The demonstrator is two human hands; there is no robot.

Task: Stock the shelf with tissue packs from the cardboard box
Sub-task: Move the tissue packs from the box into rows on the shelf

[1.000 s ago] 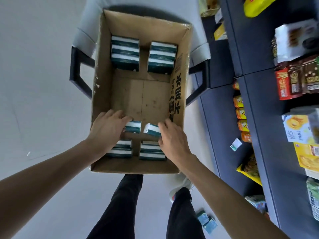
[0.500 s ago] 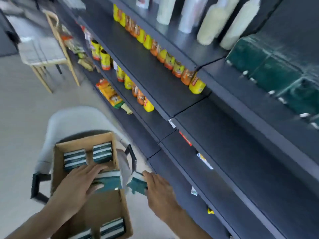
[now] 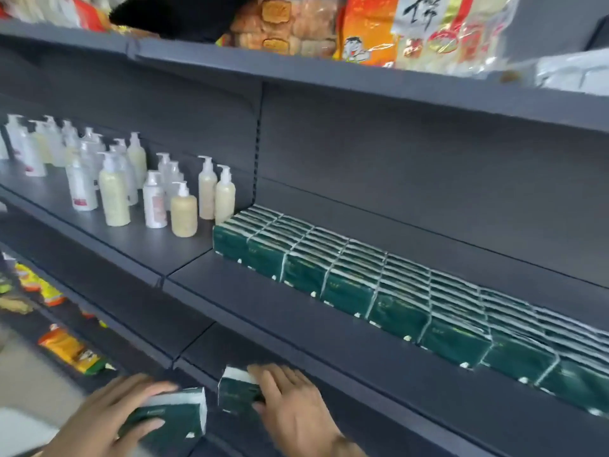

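Left hand grips a dark green tissue pack, thumb across its front face, fingers over the top. Right hand holds a second green pack, fingers curled over its top edge, thumb on the face. Both hands sit low at the bottom of the view, near each other but not touching, in front of the front lip of a lower shelf board. Cardboard box not in view. One level up, the middle shelf carries a long block of matching green tissue packs, stood on edge in tight rows against the back panel, running from the board's left edge toward the right. The strip along that board's front edge is bare. On the adjoining board to the left stands a cluster of pump bottles, white and cream. Top shelf holds snack bags. Lower left, more orange and yellow snack packets, blurred.
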